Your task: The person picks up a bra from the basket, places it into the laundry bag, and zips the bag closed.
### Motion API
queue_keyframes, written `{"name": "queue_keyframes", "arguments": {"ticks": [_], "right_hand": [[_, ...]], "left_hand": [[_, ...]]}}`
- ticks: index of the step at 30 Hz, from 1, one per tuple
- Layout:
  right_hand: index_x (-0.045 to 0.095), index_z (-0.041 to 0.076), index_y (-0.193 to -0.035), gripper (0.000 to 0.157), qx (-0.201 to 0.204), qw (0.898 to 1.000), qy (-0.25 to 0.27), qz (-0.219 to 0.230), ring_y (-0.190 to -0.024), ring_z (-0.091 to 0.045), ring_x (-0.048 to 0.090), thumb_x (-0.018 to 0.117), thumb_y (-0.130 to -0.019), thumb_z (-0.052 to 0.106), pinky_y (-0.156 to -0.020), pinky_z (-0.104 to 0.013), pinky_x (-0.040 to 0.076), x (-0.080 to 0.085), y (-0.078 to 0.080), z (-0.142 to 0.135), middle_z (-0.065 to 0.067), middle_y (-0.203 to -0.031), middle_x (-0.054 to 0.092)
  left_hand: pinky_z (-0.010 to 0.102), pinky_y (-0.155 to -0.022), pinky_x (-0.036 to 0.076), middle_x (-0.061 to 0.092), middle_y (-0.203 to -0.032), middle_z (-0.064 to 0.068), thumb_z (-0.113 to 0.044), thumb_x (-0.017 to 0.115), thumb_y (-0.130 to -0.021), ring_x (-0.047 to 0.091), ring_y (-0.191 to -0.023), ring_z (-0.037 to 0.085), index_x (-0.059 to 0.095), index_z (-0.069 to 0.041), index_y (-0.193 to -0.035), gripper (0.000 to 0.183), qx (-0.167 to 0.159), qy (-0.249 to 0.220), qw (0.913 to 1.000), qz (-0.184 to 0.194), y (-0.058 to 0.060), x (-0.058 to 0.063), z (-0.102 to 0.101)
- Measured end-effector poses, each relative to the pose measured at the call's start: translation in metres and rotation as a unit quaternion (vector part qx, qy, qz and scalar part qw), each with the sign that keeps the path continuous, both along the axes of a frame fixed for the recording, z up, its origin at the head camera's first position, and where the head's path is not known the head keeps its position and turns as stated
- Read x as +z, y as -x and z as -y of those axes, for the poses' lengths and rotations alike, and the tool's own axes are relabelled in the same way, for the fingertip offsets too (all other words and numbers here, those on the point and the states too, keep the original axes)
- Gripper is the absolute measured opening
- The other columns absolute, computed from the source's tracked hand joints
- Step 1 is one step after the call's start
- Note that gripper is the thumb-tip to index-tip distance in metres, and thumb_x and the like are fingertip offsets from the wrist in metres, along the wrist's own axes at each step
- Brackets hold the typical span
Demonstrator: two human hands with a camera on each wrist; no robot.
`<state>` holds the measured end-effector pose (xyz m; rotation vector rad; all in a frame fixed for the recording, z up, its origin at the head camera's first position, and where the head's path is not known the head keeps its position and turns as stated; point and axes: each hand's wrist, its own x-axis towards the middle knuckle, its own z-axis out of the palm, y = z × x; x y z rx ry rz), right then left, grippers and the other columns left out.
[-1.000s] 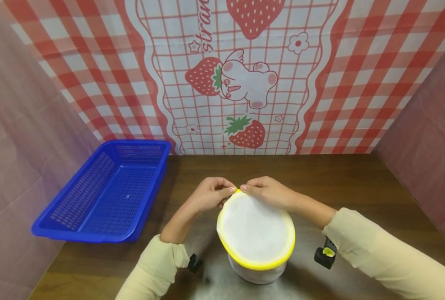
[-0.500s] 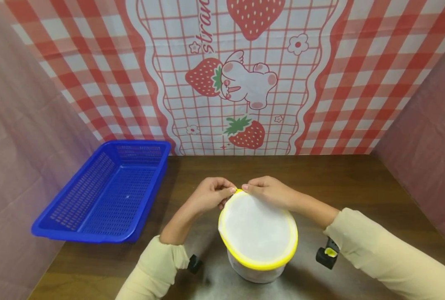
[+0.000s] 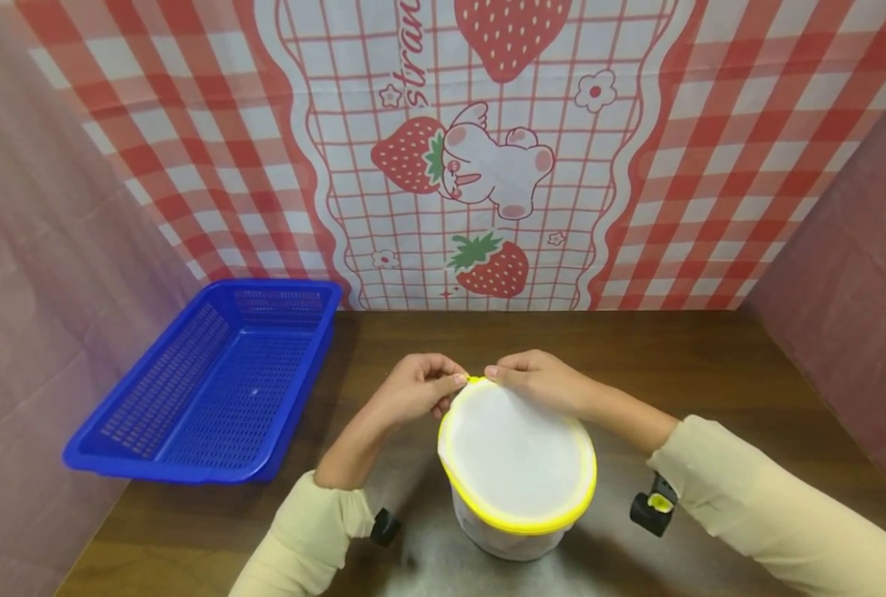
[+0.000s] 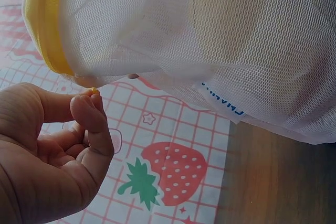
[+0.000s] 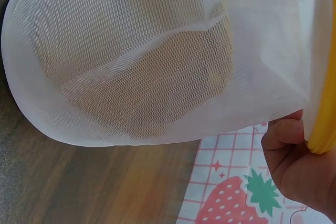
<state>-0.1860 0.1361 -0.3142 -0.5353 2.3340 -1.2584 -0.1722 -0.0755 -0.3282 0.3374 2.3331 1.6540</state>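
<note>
A round white mesh laundry bag with a yellow zipper around its top stands upright on the table. At the far edge of its top, my left hand pinches a small yellow end of the zipper between thumb and fingertip; the left wrist view shows this yellow bit at the fingertips. Close beside it, my right hand grips the bag's rim, thumb on top and fingers curled underneath. Through the mesh something tan shows, its kind unclear. A white tag with blue letters hangs on the bag's side.
A blue plastic basket with slotted walls stands on the left of the brown wooden table. Behind the table hangs a red-and-white strawberry cloth. Pinkish cloth sides border the table left and right.
The bag's top has shifted slightly to the right, and my right hand has slid a little rightward along with it. My left hand keeps almost the same place.
</note>
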Motion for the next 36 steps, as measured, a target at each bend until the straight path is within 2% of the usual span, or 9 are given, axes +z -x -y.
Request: {"name": "queue_keyframes", "arguments": {"ticks": [8,14,21,27,32,36], "right_hand": [[0.067,0.004,-0.098,0.034,-0.016,1.0,-0.011,0.0,-0.061,-0.012,0.058,0.049,-0.096,0.033,-0.056,-0.03,0.052,0.0007,0.001,-0.0032,-0.002,-0.073,0.061],[0.067,0.005,-0.096,0.034,-0.012,1.0,-0.013,-0.009,-0.061,-0.012,0.057,0.05,-0.096,0.034,-0.056,-0.029,0.051,0.0016,0.0017,-0.0028,-0.002,-0.073,0.06],[0.068,0.006,-0.095,0.034,-0.006,1.0,-0.022,-0.021,-0.064,-0.011,0.056,0.051,-0.095,0.035,-0.057,-0.028,0.051,0.0046,0.0028,-0.0031,-0.003,-0.076,0.06],[0.067,0.009,-0.088,0.033,-0.005,0.999,-0.034,-0.015,-0.062,-0.011,0.056,0.052,-0.094,0.037,-0.056,-0.028,0.051,0.008,0.0032,-0.0035,-0.001,-0.072,0.058],[0.066,0.01,-0.085,0.035,-0.011,0.999,-0.043,-0.02,-0.062,-0.012,0.055,0.052,-0.093,0.041,-0.056,-0.029,0.05,0.0085,0.0034,-0.0052,-0.001,-0.071,0.057],[0.061,0.009,-0.092,0.041,-0.041,0.997,-0.052,-0.035,-0.067,-0.014,0.055,0.053,-0.091,0.05,-0.058,-0.029,0.05,0.008,0.0038,-0.0097,-0.004,-0.078,0.058]], "left_hand": [[0.023,-0.051,0.045,0.052,-0.065,0.005,-0.011,0.057,-0.092,0.048,-0.055,0.009,0.064,0.006,-0.097,0.02,-0.004,0.002,0.9999,-0.013,-0.0009,-0.001,0.0035],[0.023,-0.051,0.045,0.053,-0.065,0.003,-0.012,0.057,-0.092,0.048,-0.055,0.009,0.064,0.006,-0.098,0.02,-0.001,0.003,0.9999,-0.014,-0.0022,-0.0004,0.0039],[0.023,-0.051,0.046,0.057,-0.07,0.008,-0.011,0.057,-0.092,0.049,-0.055,0.009,0.065,0.005,-0.098,0.019,0.002,0.01,0.9999,-0.013,-0.0033,0.0018,0.0043],[0.023,-0.051,0.047,0.058,-0.074,0.012,-0.012,0.057,-0.092,0.05,-0.056,0.009,0.065,0.005,-0.098,0.02,-0.006,0.013,0.9998,-0.014,-0.0035,0.0018,0.0054],[0.024,-0.052,0.05,0.058,-0.072,0.006,-0.011,0.055,-0.094,0.053,-0.056,0.009,0.062,0.009,-0.102,0.023,-0.02,-0.023,0.9995,0.01,-0.0029,0.0013,0.0045],[0.024,-0.051,0.051,0.057,-0.072,0.003,-0.011,0.053,-0.095,0.055,-0.054,0.009,0.06,0.011,-0.105,0.025,-0.02,-0.054,0.9976,0.037,-0.0017,-0.0001,0.0033]]}}
